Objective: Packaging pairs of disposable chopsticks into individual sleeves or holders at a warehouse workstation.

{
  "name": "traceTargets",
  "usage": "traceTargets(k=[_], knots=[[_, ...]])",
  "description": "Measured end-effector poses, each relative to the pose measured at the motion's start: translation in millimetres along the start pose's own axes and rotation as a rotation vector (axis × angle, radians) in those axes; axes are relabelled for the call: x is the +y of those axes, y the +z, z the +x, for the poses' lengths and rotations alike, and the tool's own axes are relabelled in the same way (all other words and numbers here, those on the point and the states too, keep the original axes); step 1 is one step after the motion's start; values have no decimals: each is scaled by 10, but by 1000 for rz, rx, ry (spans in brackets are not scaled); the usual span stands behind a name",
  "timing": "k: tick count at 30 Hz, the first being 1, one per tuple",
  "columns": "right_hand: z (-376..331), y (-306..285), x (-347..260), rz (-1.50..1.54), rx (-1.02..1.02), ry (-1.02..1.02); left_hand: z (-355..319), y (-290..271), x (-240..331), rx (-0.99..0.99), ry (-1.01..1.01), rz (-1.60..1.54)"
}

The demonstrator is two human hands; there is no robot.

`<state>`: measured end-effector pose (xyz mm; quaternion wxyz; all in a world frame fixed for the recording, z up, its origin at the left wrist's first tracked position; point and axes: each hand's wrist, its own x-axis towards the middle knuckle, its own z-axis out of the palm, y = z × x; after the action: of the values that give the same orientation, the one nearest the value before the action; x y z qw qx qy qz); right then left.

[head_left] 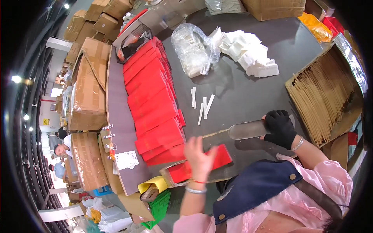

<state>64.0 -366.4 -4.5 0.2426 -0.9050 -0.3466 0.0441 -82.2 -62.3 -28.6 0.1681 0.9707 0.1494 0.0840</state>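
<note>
My right hand, in a black fingerless glove, is closed round one end of a long, flat, see-through piece with a rounded tip, maybe an insole. The piece lies low over the dark table. My bare left hand, smeared by motion, has its fingers stretched and thumb apart over a red packet. Whether it touches the packet I cannot tell. Beyond that hand runs a long overlapping row of red packets. Several narrow white strips lie on the table between the row and the see-through piece.
A clear plastic bag of white pieces and a spread pile of white slips lie at the far side. To the right stands a carton of thin brown pieces. A wire basket and large cartons flank the left.
</note>
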Motion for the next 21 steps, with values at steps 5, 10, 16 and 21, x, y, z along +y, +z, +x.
traceTargets(k=[5, 10, 16, 21], knots=[[29, 22, -70, -32, -107, -68, -335, 401, 350, -77, -291, -18], [20, 85, -95, -62, -163, -166, -351, 426, 227, -72, -276, -170], [88, 584, -123, 68, -138, -336, -261, 398, 296, -90, -251, -201], [420, 726, -345, 21, -191, -378, -102, 268, 141, -163, -200, -226]])
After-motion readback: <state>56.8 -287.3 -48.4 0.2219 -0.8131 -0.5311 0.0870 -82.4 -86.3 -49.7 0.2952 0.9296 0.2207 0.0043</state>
